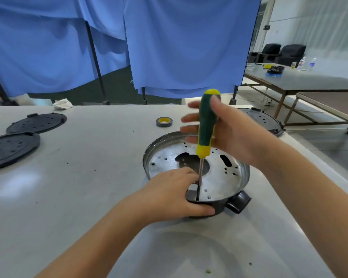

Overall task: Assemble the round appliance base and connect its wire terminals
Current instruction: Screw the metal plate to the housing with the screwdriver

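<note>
Two black perforated discs lie at the far left of a pale worktable, one overlapping the other's edge, with a crumpled white cloth beyond them at the table's far edge. Blue fabric sheets hang behind. A roll of dark tape with a yellow core sits alone toward the far middle of the table. Right of centre, the round appliance base rests on the table, its silvery perforated plate facing up inside a dark rim with a black handle block at its near right. The left hand curls over the near rim, thumb pressed along the dark outer wall, fingers bent down onto the plate beside the tool's shaft. A green-and-yellow screwdriver stands nearly upright, its tip down near the plate's near edge. The right hand is loosely open around the handle, fingers spread and blurred; how firmly it grips cannot be told. Another black disc lies behind that hand at the table's right edge.
</note>
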Action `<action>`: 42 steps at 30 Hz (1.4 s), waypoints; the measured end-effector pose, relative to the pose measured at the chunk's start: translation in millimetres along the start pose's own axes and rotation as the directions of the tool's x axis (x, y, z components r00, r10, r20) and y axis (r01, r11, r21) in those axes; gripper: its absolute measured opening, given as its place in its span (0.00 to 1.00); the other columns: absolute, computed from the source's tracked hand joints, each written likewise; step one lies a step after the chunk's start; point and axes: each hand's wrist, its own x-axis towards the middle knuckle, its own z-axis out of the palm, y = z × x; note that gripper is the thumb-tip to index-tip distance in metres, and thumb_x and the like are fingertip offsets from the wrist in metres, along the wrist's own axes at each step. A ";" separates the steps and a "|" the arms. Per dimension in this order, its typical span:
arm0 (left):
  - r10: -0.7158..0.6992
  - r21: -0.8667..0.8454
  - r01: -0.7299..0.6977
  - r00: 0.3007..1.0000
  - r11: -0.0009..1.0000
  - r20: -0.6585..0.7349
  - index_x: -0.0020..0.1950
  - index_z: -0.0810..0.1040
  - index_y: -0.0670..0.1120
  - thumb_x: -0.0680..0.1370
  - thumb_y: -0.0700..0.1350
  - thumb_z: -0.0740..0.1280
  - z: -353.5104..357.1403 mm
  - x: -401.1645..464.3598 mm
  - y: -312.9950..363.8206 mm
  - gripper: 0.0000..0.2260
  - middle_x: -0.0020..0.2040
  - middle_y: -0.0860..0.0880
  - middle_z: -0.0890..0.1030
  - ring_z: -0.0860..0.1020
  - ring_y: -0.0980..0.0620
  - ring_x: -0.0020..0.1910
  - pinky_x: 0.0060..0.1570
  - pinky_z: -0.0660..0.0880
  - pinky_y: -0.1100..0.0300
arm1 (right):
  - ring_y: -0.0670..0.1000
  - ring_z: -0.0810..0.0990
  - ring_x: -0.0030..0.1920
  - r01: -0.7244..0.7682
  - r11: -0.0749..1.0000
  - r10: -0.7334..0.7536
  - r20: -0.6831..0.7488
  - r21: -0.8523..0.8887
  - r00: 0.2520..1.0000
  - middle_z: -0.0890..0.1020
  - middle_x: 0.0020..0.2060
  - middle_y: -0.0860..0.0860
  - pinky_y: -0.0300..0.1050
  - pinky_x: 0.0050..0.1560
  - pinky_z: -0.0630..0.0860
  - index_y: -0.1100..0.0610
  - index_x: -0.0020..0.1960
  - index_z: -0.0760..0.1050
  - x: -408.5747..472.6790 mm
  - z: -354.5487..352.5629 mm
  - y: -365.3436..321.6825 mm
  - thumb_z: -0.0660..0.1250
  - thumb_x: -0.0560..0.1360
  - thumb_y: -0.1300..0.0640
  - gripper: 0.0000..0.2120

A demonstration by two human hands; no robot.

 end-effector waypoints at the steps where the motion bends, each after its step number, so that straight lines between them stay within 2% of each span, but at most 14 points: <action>1: -0.002 0.002 0.002 1.000 1.000 0.001 0.56 0.75 0.56 0.68 0.71 0.66 0.0 -0.2 0.3 0.25 0.55 0.61 0.74 0.73 0.59 0.54 0.49 0.71 0.62 | 0.55 0.83 0.54 -0.014 0.998 0.010 0.057 0.066 0.998 0.85 0.49 0.52 0.49 0.50 0.80 0.54 0.60 0.74 2.9 -3.8 -6.7 0.64 0.71 0.42 0.23; 7: -0.009 0.000 0.009 1.000 1.000 -0.014 0.57 0.75 0.55 0.68 0.70 0.66 -0.2 -1.2 1.0 0.26 0.57 0.60 0.74 0.73 0.59 0.55 0.50 0.71 0.62 | 0.57 0.82 0.51 0.065 0.996 -0.076 0.219 0.055 0.973 0.83 0.47 0.55 0.51 0.54 0.79 0.56 0.60 0.77 15.2 -7.0 -27.0 0.55 0.78 0.57 0.15; 10: -0.016 -0.010 0.015 1.000 1.000 -0.011 0.61 0.74 0.56 0.67 0.71 0.66 0.4 -0.8 -0.2 0.28 0.59 0.63 0.73 0.72 0.61 0.57 0.49 0.68 0.67 | 0.55 0.84 0.49 0.210 0.918 -0.163 0.162 -0.335 0.973 0.83 0.47 0.57 0.43 0.49 0.80 0.59 0.54 0.77 12.9 -0.9 -31.2 0.53 0.82 0.60 0.13; 14: -0.014 -0.022 0.013 1.000 1.000 -0.015 0.53 0.72 0.58 0.67 0.70 0.67 2.4 -0.4 -1.2 0.22 0.51 0.64 0.71 0.69 0.63 0.50 0.38 0.61 0.72 | 0.42 0.78 0.32 0.338 0.435 -0.388 0.166 -0.834 0.907 0.80 0.33 0.42 0.31 0.34 0.73 0.55 0.50 0.75 4.3 10.9 -31.9 0.56 0.81 0.52 0.11; 16: -0.013 -0.026 0.012 1.000 1.000 -0.020 0.56 0.74 0.56 0.67 0.71 0.66 3.4 0.1 -2.3 0.26 0.55 0.63 0.72 0.70 0.62 0.53 0.40 0.63 0.73 | 0.47 0.74 0.27 0.271 0.130 -0.424 0.194 -0.954 0.885 0.76 0.27 0.45 0.38 0.28 0.69 0.54 0.46 0.73 5.0 12.9 -36.1 0.56 0.79 0.44 0.15; 19: -0.004 -0.027 0.004 1.000 1.000 -0.016 0.61 0.74 0.58 0.66 0.72 0.64 4.1 0.8 -3.2 0.29 0.59 0.62 0.73 0.70 0.62 0.58 0.45 0.63 0.73 | 0.50 0.67 0.24 0.049 -0.286 -0.409 0.168 -0.957 0.897 0.69 0.23 0.50 0.43 0.26 0.60 0.55 0.37 0.67 8.5 15.7 -46.2 0.49 0.75 0.33 0.26; 22: 0.006 -0.037 -0.006 1.000 0.999 -0.014 0.62 0.73 0.60 0.66 0.72 0.64 4.2 0.5 -3.3 0.29 0.59 0.64 0.72 0.70 0.64 0.58 0.43 0.61 0.75 | 0.50 0.62 0.23 -0.093 -0.491 -0.382 0.118 -0.866 0.916 0.65 0.23 0.50 0.41 0.27 0.54 0.57 0.31 0.62 8.1 21.8 -54.9 0.43 0.71 0.28 0.33; 24: 0.005 -0.039 -0.006 1.000 0.999 -0.016 0.62 0.73 0.60 0.66 0.72 0.64 4.1 0.3 -3.6 0.29 0.59 0.64 0.72 0.70 0.64 0.58 0.44 0.62 0.74 | 0.50 0.65 0.24 -0.044 -0.523 -0.326 0.152 -0.851 0.933 0.67 0.25 0.51 0.42 0.27 0.57 0.56 0.34 0.65 5.7 22.7 -56.6 0.42 0.73 0.30 0.31; 25: 0.000 -0.040 0.000 1.000 0.999 -0.015 0.62 0.73 0.59 0.66 0.72 0.65 3.9 0.4 -3.6 0.29 0.60 0.65 0.72 0.69 0.64 0.59 0.45 0.63 0.73 | 0.51 0.68 0.27 0.020 -0.459 -0.269 0.160 -0.888 0.950 0.70 0.28 0.51 0.43 0.27 0.60 0.55 0.39 0.67 4.0 23.7 -58.0 0.44 0.76 0.34 0.27; 28: -0.015 -0.040 0.014 1.000 0.999 -0.018 0.60 0.74 0.59 0.66 0.72 0.66 3.5 0.2 -3.7 0.28 0.58 0.65 0.71 0.70 0.64 0.59 0.45 0.64 0.70 | 0.51 0.76 0.39 0.080 -0.009 -0.020 0.080 -0.997 0.997 0.76 0.40 0.49 0.43 0.36 0.70 0.51 0.55 0.69 0.7 29.3 -69.2 0.50 0.81 0.47 0.12; 30: -0.002 -0.023 0.001 1.000 1.000 -0.019 0.58 0.74 0.58 0.67 0.71 0.66 3.0 0.4 -3.2 0.26 0.56 0.64 0.72 0.70 0.63 0.57 0.44 0.64 0.69 | 0.45 0.78 0.39 0.083 0.081 0.084 0.090 -0.993 0.992 0.77 0.40 0.43 0.39 0.36 0.69 0.46 0.57 0.70 0.1 32.1 -77.9 0.52 0.82 0.51 0.10; 34: 0.010 0.010 -0.010 1.000 1.000 -0.023 0.61 0.74 0.57 0.67 0.72 0.65 3.2 1.1 -3.6 0.28 0.59 0.62 0.73 0.71 0.61 0.59 0.50 0.69 0.64 | 0.41 0.78 0.30 0.150 -0.054 0.122 0.143 -0.987 0.982 0.78 0.31 0.38 0.38 0.32 0.67 0.44 0.48 0.71 0.5 38.1 -85.0 0.55 0.80 0.49 0.06; 38: 0.015 0.015 -0.015 0.999 1.000 -0.035 0.61 0.75 0.57 0.67 0.71 0.65 4.2 0.8 -3.8 0.28 0.60 0.61 0.74 0.71 0.59 0.60 0.55 0.71 0.61 | 0.46 0.70 0.25 0.186 -0.288 0.006 0.193 -0.939 0.981 0.73 0.25 0.46 0.41 0.28 0.62 0.50 0.38 0.70 -0.1 42.9 -82.5 0.53 0.73 0.33 0.22; 42: 0.011 0.011 -0.011 0.999 1.000 -0.033 0.60 0.75 0.58 0.67 0.72 0.65 4.9 1.5 -4.2 0.28 0.58 0.61 0.74 0.71 0.59 0.59 0.54 0.71 0.61 | 0.48 0.67 0.24 0.144 -0.457 -0.110 0.216 -0.878 0.970 0.68 0.23 0.48 0.41 0.26 0.59 0.53 0.33 0.67 -2.3 43.7 -78.2 0.50 0.72 0.32 0.26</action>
